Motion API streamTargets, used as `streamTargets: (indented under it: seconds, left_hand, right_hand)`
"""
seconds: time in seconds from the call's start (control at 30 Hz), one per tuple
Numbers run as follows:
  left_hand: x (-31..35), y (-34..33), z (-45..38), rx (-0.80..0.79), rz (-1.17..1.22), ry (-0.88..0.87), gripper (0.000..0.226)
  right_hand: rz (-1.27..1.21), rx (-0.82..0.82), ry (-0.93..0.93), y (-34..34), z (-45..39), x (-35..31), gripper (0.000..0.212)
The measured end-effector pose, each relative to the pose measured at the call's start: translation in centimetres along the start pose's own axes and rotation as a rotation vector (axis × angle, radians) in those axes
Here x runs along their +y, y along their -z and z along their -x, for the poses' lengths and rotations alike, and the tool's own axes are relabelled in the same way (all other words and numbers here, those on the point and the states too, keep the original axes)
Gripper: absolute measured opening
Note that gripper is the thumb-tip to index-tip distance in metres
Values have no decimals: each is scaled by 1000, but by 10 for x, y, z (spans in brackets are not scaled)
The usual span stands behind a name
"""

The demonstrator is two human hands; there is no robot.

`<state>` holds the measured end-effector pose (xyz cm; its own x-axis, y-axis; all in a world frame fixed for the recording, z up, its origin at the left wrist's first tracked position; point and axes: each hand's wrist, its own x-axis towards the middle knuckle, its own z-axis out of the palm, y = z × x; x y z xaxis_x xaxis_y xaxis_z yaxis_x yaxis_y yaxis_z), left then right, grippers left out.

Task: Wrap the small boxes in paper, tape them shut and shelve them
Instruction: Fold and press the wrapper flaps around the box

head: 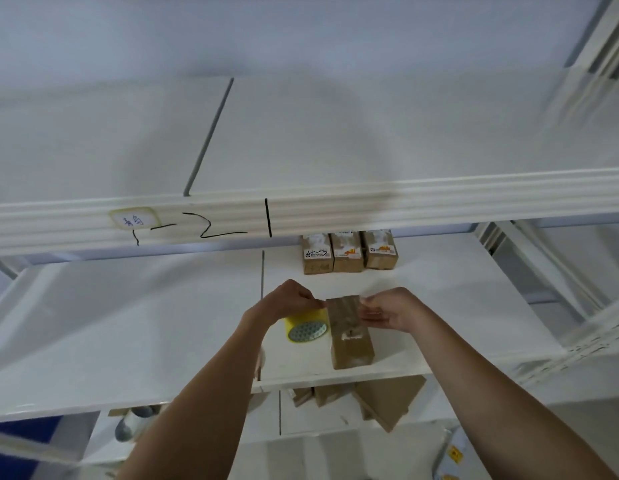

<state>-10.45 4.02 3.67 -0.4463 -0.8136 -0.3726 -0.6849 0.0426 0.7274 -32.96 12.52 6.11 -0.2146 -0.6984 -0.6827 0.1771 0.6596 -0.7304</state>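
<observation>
We stand the wrapped box [351, 332] near the shelf's [162, 323] front edge so both hands can work its top. Our left hand [285, 303] pinches tape off the yellow roll [306, 329]; our right hand [391, 308] pinches its free end. Three finished boxes [349, 252] sit along the back.

Single head-worn wide-angle view, looking forward and slightly down into white shelving from close range. Upper shelf beam [301, 213] crossing the frame just above centre, bowed by lens distortion, with its marked front edge facing the camera. Middle shelf board [128, 323] filling the central band, seen from above and near. Both forearms entering from the bottom edge, left hand [284, 303] and right hand [391, 308] meeting near frame centre. Lower shelf level and floor visible only as a narrow strip along the bottom. No second view to compare.
</observation>
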Motion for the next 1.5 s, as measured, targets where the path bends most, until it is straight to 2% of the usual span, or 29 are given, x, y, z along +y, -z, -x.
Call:
streamTargets:
  seconds: [0.13, 0.33, 0.5, 0.6, 0.8, 0.9, 0.93, 1.1, 1.2, 1.37, 1.5]
  left_hand:
    - [-2, -12, -7, -24, -122, 38, 27]
    - [3, -25, -16, 5, -250, 90, 31]
    - [-3, -30, -20, 9, -324, 114, 41]
    - [-8, -34, -20, 35, -373, 111, 46]
    - [-8, -39, -25, 66, -391, 118, 40]
    - [-7, -43, -27, 32, -409, 117, 42]
    - [-6, -45, -27, 25, -411, 118, 43]
    - [-8, -48, -32, 27, -423, 153, 49]
    - [-10, -49, -33, 38, -434, 161, 57]
    - [-12, -51, -34, 39, -437, 154, 50]
    - [-11, -51, -35, 47, -426, 147, 47]
  right_hand:
    - [43, 10, -47, 14, -8, 7, 23]
    - [114, 36, -69, 18, -21, 11, 9]
    - [127, -3, -119, 16, -27, 20, 28]
    - [130, 23, -121, 18, -29, 19, 29]
    - [160, -1, -127, 23, -36, 22, 33]
    - [238, 70, -88, 27, -43, 27, 12]
    - [238, 77, -81, 27, -43, 28, 11]
    - [180, 78, -73, 27, -40, 30, 13]
    - [187, 104, -51, 24, -43, 32, 21]
    - [214, 128, -39, 21, -46, 34, 17]
    - [229, 143, -33, 21, -48, 35, 21]
